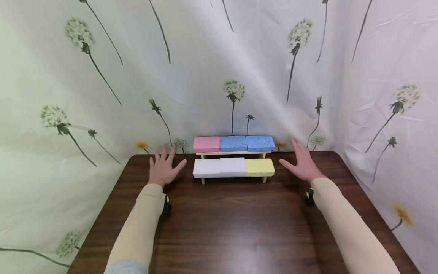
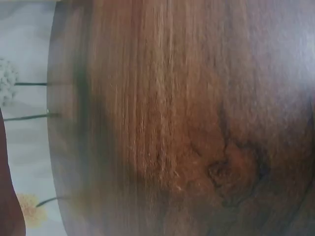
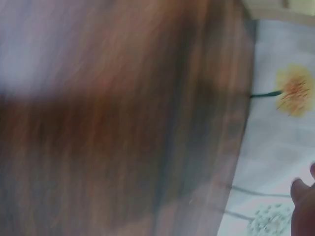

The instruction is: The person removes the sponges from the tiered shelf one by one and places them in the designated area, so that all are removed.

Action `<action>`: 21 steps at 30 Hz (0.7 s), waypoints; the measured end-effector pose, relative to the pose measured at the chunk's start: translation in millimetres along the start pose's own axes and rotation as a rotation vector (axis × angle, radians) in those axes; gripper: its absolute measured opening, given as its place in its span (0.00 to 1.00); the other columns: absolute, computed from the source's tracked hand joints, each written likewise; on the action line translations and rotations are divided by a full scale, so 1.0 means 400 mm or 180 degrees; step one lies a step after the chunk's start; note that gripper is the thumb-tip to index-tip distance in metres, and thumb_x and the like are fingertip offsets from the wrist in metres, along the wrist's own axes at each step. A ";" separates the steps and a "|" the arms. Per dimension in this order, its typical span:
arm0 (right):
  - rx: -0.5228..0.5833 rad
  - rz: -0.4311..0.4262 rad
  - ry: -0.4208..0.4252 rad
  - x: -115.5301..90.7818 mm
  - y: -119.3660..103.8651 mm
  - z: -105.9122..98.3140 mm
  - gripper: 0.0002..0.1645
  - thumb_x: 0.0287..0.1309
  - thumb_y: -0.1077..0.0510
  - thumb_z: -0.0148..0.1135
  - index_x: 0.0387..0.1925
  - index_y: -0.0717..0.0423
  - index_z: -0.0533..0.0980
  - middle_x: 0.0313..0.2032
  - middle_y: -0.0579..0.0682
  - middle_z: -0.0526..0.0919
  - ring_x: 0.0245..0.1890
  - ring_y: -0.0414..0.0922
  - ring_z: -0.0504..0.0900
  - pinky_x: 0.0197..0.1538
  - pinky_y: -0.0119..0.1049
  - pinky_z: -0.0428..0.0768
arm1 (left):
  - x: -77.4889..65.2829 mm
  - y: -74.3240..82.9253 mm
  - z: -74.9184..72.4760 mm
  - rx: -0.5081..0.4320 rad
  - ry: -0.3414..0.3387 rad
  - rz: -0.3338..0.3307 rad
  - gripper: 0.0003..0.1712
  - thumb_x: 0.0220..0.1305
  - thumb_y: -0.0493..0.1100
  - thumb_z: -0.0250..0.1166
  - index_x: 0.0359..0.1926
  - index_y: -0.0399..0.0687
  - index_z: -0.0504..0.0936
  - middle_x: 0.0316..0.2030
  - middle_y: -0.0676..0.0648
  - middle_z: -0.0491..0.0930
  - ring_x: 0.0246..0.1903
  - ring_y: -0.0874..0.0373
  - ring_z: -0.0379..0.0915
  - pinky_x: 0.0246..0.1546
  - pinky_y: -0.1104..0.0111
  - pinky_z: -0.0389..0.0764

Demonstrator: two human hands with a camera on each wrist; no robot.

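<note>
In the head view, my left hand point(image 1: 162, 169) is at the left of a small two-tier wooden stand point(image 1: 232, 153), fingers spread, holding nothing. My right hand point(image 1: 303, 164) is on the stand's other side, also apart from it, with thumb and fingers extended. On the upper tier sit a pink sponge point(image 1: 207, 144) and two speckled blue sponges, one in the middle point(image 1: 233, 144) and one at the right point(image 1: 260, 143). The lower tier bears two white sponge-like blocks point(image 1: 207, 168) and a yellow sponge point(image 1: 259, 167). Part of the right hand point(image 3: 303, 206) edges into the right wrist view.
The dark wooden table point(image 1: 232, 224) has rounded far corners. A pale curtain point(image 1: 205, 76) printed with dandelions hangs behind it and along both sides. Dark wrist devices sit on the left sleeve point(image 1: 137, 220) and the right sleeve point(image 1: 349, 224).
</note>
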State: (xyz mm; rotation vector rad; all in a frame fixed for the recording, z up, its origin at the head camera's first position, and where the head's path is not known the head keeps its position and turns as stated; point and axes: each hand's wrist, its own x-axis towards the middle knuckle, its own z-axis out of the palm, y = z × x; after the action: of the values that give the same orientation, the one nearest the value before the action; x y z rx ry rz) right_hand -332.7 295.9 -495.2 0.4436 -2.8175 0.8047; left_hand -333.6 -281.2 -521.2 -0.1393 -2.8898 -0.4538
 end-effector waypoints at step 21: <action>0.0933 0.0107 -0.0520 0.099 -0.121 -0.008 0.64 0.67 0.29 0.63 0.86 0.44 0.38 0.84 0.58 0.48 0.80 0.63 0.54 0.75 0.68 0.60 | -0.008 0.129 0.011 -0.2878 -0.0596 0.0097 0.38 0.84 0.49 0.51 0.83 0.40 0.49 0.76 0.27 0.61 0.76 0.32 0.57 0.76 0.40 0.60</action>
State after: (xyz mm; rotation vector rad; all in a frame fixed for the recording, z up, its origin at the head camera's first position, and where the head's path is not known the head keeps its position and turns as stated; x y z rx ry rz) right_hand -353.8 249.1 -459.3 0.5273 -2.8679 1.2507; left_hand -324.8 -231.0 -510.9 -0.3703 -2.5958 -1.7730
